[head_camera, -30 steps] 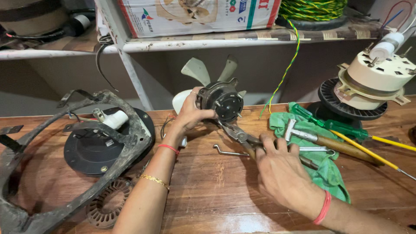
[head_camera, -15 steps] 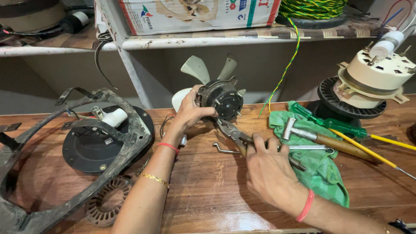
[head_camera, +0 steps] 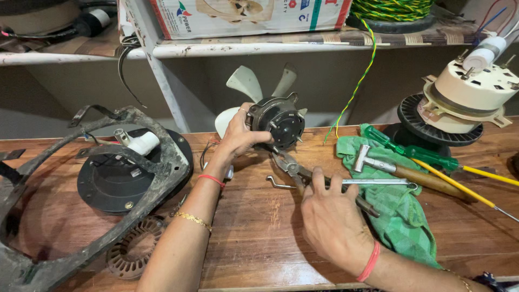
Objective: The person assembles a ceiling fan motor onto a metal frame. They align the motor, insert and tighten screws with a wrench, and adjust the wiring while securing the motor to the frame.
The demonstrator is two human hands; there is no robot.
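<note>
Two hands were on the job, both close to the small dark round fan motor with pale plastic blades (head_camera: 277,120), which stood tilted on edge at the back of the brown wooden workbench (head_camera: 259,232). Left hand (head_camera: 240,135) was wrapped around the motor's left side, fingers closed on the housing, steadying it. Right hand (head_camera: 330,224) lay in front of the motor and slightly right, fingers curled over the handles of the grey steel pliers (head_camera: 294,168), whose nose pointed up at the motor's lower edge, close to it; contact couldn't be confirmed.

Risks as I judged them:
- Motor was balanced on its rim with one hand. A hard pull from the pliers could have rolled it toward the blades, which looked thin enough to crack.
- Pliers slipping off could have sent the nose into the left palm, which sat right beside the motor.
- Thin bent steel rod (head_camera: 346,183) lay just under the right fingers, in front of the motor; easy to snag or flick.
- Wooden-handled hammer (head_camera: 403,172) and green-handled screwdriver (head_camera: 411,151) sat on the crumpled green cloth (head_camera: 400,227) right of the motor; dragging the cloth would have shifted both.
- Yellow-green twisted wire (head_camera: 357,81) hung down just right of the motor and could have caught on it.
</note>
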